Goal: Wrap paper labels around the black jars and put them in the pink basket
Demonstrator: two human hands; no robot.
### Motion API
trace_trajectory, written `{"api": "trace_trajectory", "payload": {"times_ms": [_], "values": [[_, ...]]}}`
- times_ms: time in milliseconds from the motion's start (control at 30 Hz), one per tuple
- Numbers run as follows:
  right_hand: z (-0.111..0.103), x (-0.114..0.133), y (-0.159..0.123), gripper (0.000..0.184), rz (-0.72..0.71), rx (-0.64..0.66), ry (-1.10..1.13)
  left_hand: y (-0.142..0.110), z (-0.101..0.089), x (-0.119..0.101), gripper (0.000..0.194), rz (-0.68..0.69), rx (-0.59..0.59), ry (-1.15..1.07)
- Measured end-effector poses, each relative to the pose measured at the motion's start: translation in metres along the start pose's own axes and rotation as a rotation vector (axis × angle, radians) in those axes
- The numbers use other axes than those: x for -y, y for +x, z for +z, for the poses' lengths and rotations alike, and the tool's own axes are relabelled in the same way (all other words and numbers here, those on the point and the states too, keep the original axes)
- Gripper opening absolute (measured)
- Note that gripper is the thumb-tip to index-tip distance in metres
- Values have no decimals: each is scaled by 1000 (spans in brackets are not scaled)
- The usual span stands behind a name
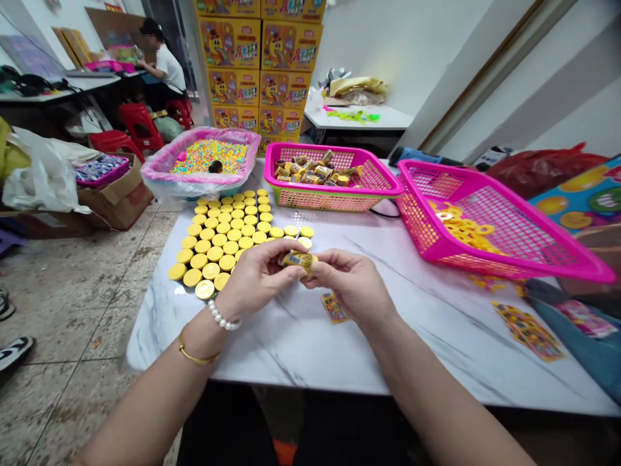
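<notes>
Both my hands meet over the white marble table, pinching one small yellow jar with a printed label between them. My left hand, with a pearl bracelet and a gold bangle on the wrist, grips the jar's left end. My right hand grips its right end. Just left of my hands stand several rows of yellow-capped jars. A small printed sticker lies on the table under my right hand.
A pink basket holds labelled jars, a tilted pink basket holds yellow rings, and a tub holds coloured candy. Sticker sheets lie at right. Yellow cartons are stacked behind. A person sits at a far table.
</notes>
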State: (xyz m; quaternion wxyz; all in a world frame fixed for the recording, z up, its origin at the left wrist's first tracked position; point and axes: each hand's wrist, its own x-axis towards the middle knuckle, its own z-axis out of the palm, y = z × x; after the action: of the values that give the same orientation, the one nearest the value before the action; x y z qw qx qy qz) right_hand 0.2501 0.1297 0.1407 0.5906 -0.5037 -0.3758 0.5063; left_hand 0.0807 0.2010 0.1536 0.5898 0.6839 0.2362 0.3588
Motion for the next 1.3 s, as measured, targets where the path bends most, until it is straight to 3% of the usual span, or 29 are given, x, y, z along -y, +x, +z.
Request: {"api": "trace_trajectory", "payload": {"times_ms": [67,133,233,333,467,567,700,833,1000,1067,1167,1233,1300], "values": [[-3,-1,4,37,173,60,125,0,-3,3,26,48,27,125],[-4,-3,8,39,256,86,209,0,-6,5,26,76,41,217],[-3,-3,10,43,304,88,260,0,-6,5,27,71,36,238],[-2,-1,8,47,300,131,221,1,-2,3,28,-24,50,91],[-6,4,6,45,104,177,66,2,5,1,46,-230,35,-104],[-7,3,4,39,-96,200,-37,1,6,3,55,-310,13,-174],[-1,-5,3,18,-308,127,-9,2,6,5,59,-410,99,-345],[4,-12,-1,12,-337,95,35,3,6,6,58,-495,126,-440],[6,-9,-5,17,-377,138,-127,1,7,5,60,-528,103,-453],[3,3,5,16,-407,48,-203,-1,9,2,59,-532,96,-461],[-5,32,31,24,-498,-198,-332,-2,10,-2,58,-527,103,-466],[-14,47,44,44,-571,-259,-412,-2,9,-3,57,-505,89,-466],[-25,48,41,48,-561,-280,-540,-2,8,-3,55,-477,67,-476]]}}
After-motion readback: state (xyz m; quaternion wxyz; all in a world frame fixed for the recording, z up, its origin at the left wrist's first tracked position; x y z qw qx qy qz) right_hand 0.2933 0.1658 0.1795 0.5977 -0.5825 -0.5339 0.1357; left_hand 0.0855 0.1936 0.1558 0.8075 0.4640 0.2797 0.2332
